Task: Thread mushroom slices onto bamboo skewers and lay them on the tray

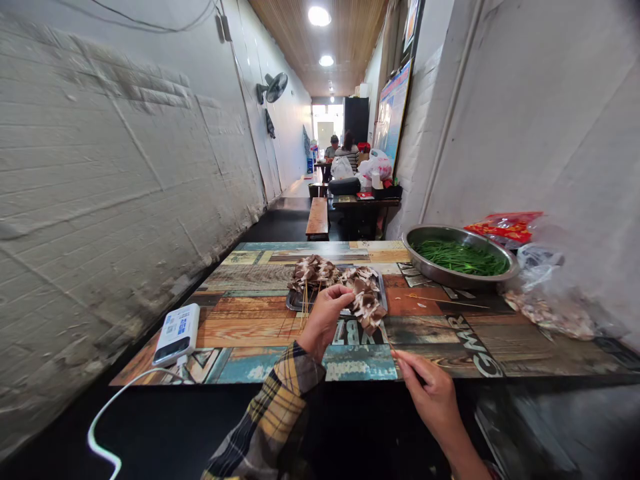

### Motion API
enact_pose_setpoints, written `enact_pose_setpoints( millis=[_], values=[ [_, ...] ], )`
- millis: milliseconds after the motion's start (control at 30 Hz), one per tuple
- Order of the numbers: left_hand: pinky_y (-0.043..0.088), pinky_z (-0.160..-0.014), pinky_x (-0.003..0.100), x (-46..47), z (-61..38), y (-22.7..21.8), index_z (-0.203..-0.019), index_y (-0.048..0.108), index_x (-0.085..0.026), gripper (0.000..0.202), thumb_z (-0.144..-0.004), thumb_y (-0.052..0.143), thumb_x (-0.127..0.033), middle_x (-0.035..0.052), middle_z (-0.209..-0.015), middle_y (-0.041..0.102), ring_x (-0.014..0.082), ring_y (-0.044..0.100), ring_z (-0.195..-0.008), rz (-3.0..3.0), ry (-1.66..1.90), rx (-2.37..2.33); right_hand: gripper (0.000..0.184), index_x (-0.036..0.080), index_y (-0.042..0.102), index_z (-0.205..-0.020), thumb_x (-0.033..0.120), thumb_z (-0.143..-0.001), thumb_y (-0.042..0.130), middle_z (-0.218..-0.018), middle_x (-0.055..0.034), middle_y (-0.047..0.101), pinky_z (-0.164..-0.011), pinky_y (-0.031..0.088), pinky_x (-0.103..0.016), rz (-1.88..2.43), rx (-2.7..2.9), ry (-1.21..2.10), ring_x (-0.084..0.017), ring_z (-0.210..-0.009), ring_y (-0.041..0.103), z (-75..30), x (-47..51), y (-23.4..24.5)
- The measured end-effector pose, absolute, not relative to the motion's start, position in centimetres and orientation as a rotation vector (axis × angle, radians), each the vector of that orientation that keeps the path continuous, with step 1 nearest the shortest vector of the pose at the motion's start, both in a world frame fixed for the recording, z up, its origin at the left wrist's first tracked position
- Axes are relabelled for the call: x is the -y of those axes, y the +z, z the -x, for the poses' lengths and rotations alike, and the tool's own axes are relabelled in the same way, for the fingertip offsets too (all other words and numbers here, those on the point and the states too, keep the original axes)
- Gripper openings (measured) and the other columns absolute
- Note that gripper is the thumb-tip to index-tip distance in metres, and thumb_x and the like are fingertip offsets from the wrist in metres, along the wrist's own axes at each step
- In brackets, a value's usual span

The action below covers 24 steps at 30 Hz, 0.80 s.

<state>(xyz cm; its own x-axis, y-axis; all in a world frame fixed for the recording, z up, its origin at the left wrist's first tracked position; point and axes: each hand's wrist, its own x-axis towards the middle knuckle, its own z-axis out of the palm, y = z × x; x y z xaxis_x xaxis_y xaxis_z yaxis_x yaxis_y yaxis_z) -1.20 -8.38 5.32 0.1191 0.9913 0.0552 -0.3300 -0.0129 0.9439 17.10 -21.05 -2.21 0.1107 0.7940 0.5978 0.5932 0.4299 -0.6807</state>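
Note:
My right hand (pixel 433 393) is closed in a pinch on the lower end of a thin wooden skewer (pixel 390 343), near the table's front edge. Brown-and-white mushroom pieces (pixel 369 310) are bunched along the skewer's upper part. Thumb and fingertips of my left hand (pixel 327 317), closed, pinch at the left side of these pieces. Beneath and behind them is a metal tray (pixel 383 287), partly covered. On its left side lies a pile of mushroom skewers (pixel 314 272), their bare sticks pointing toward me.
A metal basin (pixel 457 280) of green chives (pixel 460 257) stands at the right. Beside it are a red package (pixel 507 227) and a clear plastic bag (pixel 550 307). One bare skewer (pixel 445 301) lies on the table. A white power bank (pixel 177 333) with a cable sits left. People sit far back.

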Motion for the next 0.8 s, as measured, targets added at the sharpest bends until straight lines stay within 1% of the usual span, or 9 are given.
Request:
enact_pose_setpoints(
  millis=[133, 300, 367, 467, 600, 700, 800],
  values=[
    [0.037, -0.058, 0.021, 8.5, 1.0, 5.5, -0.064, 0.067, -0.015, 0.018, -0.056, 0.08, -0.024, -0.0002, -0.063, 0.061, 0.0085, 0.049, -0.058, -1.008, 1.225, -0.798, 0.024, 0.024, 0.075, -0.094, 0.032, -0.09, 0.053, -0.091, -0.006, 0.076, -0.074, 0.06, -0.034, 1.261, 1.575, 0.275, -0.023, -0.082, 0.073, -17.3, 20.8, -2.3],
    [0.042, -0.063, 0.023, 8.4, 0.9, 5.4, -0.078, 0.072, -0.014, 0.026, -0.062, 0.079, -0.033, 0.0042, -0.079, 0.066, 0.0116, 0.056, -0.069, -0.922, 1.168, -0.728, 0.023, 0.023, 0.074, -0.094, 0.032, -0.089, 0.054, -0.091, -0.005, 0.076, -0.075, 0.059, -0.033, 1.267, 1.569, 0.321, -0.022, -0.081, 0.072, -17.8, 20.5, -2.8],
    [0.042, -0.062, 0.022, 8.2, 0.7, 5.2, -0.077, 0.072, -0.014, 0.027, -0.062, 0.079, -0.035, 0.0038, -0.076, 0.065, 0.011, 0.055, -0.067, -0.925, 1.174, -0.731, 0.024, 0.023, 0.074, -0.095, 0.033, -0.089, 0.053, -0.088, -0.0047, 0.076, -0.073, 0.058, -0.032, 1.284, 1.564, 0.345, -0.021, -0.074, 0.072, -17.9, 20.4, -3.0],
    [0.04, -0.061, 0.022, 8.1, 0.5, 4.9, -0.072, 0.071, -0.014, 0.027, -0.058, 0.082, -0.034, 0.0019, -0.069, 0.064, 0.0094, 0.053, -0.062, -0.92, 1.205, -0.742, 0.027, 0.022, 0.073, -0.095, 0.037, -0.09, 0.051, -0.08, -0.0041, 0.074, -0.066, 0.057, -0.029, 1.311, 1.561, 0.432, -0.018, -0.061, 0.067, -17.8, 20.3, -3.0],
    [0.04, -0.061, 0.022, 8.1, 0.4, 4.9, -0.069, 0.069, -0.014, 0.024, -0.056, 0.082, -0.03, 0.0005, -0.068, 0.062, 0.0088, 0.052, -0.061, -0.904, 1.245, -0.759, 0.032, 0.019, 0.07, -0.092, 0.042, -0.091, 0.048, -0.064, -0.0021, 0.065, -0.058, 0.052, -0.026, 1.309, 1.539, 0.651, -0.017, -0.057, 0.062, -17.3, 19.9, -2.7],
    [0.038, -0.06, 0.021, 8.3, 0.3, 4.9, -0.068, 0.068, -0.013, 0.022, -0.057, 0.081, -0.028, -0.0002, -0.067, 0.061, 0.0083, 0.051, -0.061, -0.948, 1.242, -0.799, 0.035, 0.017, 0.066, -0.095, 0.046, -0.092, 0.046, -0.062, -0.0003, 0.06, -0.052, 0.047, -0.024, 1.277, 1.456, 0.834, -0.014, -0.051, 0.057, -16.4, 19.1, -2.3],
    [0.037, -0.059, 0.021, 8.6, 0.0, 4.8, -0.067, 0.066, -0.013, 0.022, -0.059, 0.079, -0.03, -0.0009, -0.065, 0.06, 0.0081, 0.05, -0.059, -1.004, 1.211, -0.81, 0.037, 0.015, 0.064, -0.097, 0.048, -0.09, 0.048, -0.06, 0.0021, 0.055, -0.046, 0.041, -0.022, 1.247, 1.345, 0.922, -0.011, -0.045, 0.05, -15.3, 18.3, -1.8]
  ],
)
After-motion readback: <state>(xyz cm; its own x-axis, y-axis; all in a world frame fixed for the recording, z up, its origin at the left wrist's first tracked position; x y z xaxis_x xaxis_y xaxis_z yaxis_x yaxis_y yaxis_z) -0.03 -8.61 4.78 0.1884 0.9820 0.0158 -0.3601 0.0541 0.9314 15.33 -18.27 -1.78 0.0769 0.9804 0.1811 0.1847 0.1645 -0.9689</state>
